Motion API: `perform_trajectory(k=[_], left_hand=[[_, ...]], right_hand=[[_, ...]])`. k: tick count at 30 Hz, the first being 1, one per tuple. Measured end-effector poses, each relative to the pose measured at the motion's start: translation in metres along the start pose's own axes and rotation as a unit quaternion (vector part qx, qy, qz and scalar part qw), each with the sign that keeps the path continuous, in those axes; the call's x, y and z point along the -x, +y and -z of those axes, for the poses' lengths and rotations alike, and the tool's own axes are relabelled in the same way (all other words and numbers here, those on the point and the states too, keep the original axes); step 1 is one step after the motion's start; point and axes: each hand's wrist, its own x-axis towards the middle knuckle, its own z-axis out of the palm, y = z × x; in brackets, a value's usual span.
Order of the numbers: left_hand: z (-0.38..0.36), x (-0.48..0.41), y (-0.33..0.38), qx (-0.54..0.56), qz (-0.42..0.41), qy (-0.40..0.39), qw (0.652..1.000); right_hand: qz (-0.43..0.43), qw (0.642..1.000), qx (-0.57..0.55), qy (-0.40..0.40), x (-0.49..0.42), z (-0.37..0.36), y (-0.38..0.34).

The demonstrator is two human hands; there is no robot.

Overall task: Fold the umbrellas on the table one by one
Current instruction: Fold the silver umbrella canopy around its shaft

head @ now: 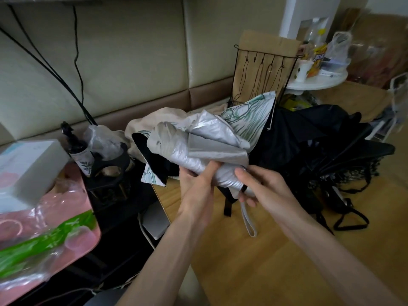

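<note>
Left hand point(196, 184), right hand point(263, 187) around silver umbrella point(199, 149)

near umbrella point(205, 149) over table point(242, 272) | umbrella pile point(309, 140) behind-right, on table | box point(28, 168) left, seemingly off table

1. The handle of the silver umbrella point(198, 149) is mostly hidden inside the right hand point(262, 184).
2. The pink package point(86, 235) is blurred and cut off by the left edge.
3. The print on the yellow packet point(316, 60) is too small to read.
</note>
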Motion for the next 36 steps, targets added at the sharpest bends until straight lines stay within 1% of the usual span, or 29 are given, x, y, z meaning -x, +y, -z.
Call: perform_trajectory(k=[4,6,8,10,12,13,14,15,17,19,21,23,24,25,27,28,29,30,32,34,36], left_hand=[[-0.007,0.007,-0.004,-0.021,-0.016,0.022,0.999],[-0.008,0.007,-0.003,-0.008,-0.018,0.043,0.999],[-0.008,0.006,0.002,0.033,0.002,0.047,0.998],[-0.006,0.005,0.010,0.072,0.038,0.038,0.996],[-0.003,0.004,0.012,0.079,0.069,0.035,0.994],[-0.002,0.004,0.012,0.076,0.073,0.041,0.994],[-0.001,0.003,0.012,0.068,0.070,0.050,0.994],[-0.001,0.002,0.012,0.061,0.061,0.061,0.994],[0.001,0.000,0.012,0.053,0.036,0.073,0.995],[0.001,-0.001,0.012,0.045,0.020,0.074,0.996],[0.002,-0.001,0.013,0.043,0.016,0.062,0.997],[0.003,-0.001,0.012,0.058,0.025,0.057,0.996],[0.002,0.000,0.012,0.073,0.033,0.057,0.995],[0.002,0.001,0.012,0.085,0.037,0.056,0.994],[0.001,0.002,0.011,0.079,0.033,0.051,0.995],[0.000,0.002,0.010,0.069,0.031,0.055,0.996],[-0.001,0.002,0.010,0.063,0.032,0.060,0.996],[-0.002,0.000,0.009,0.062,0.033,0.068,0.995],[-0.001,-0.002,0.007,0.064,0.034,0.080,0.994],[-0.001,-0.004,0.006,0.063,0.031,0.083,0.994],[0.000,-0.003,0.006,0.064,0.031,0.080,0.994]], right_hand=[[-0.032,0.999,-0.013,-0.026,0.002,-0.004,-0.005],[-0.047,0.998,-0.006,-0.040,0.003,-0.005,-0.007],[-0.069,0.996,-0.010,-0.050,0.002,-0.002,-0.007],[-0.121,0.989,-0.047,-0.076,0.000,0.002,-0.006],[-0.173,0.974,-0.098,-0.106,-0.002,0.005,-0.003],[-0.176,0.972,-0.105,-0.114,-0.002,0.005,-0.001],[-0.163,0.976,-0.095,-0.111,-0.001,0.004,-0.001],[-0.132,0.983,-0.076,-0.098,-0.001,0.002,0.002],[-0.033,0.998,-0.009,-0.055,-0.003,-0.001,0.008],[0.076,0.995,0.062,-0.037,-0.005,-0.002,0.016],[0.117,0.987,0.109,-0.031,-0.008,-0.003,0.023],[0.109,0.986,0.122,-0.030,-0.008,-0.003,0.022],[0.085,0.991,0.099,-0.042,-0.008,-0.002,0.020],[0.045,0.995,0.059,-0.064,-0.007,-0.001,0.017],[-0.043,0.993,-0.011,-0.111,-0.005,0.001,0.013],[-0.065,0.990,-0.027,-0.124,-0.004,0.001,0.012],[-0.069,0.989,-0.029,-0.125,-0.003,0.001,0.010],[-0.052,0.992,-0.016,-0.112,-0.003,-0.001,0.010],[0.016,0.997,0.045,-0.064,-0.002,-0.003,0.014],[0.085,0.990,0.108,-0.025,-0.002,-0.003,0.020],[0.113,0.986,0.121,-0.027,-0.002,-0.005,0.021]])
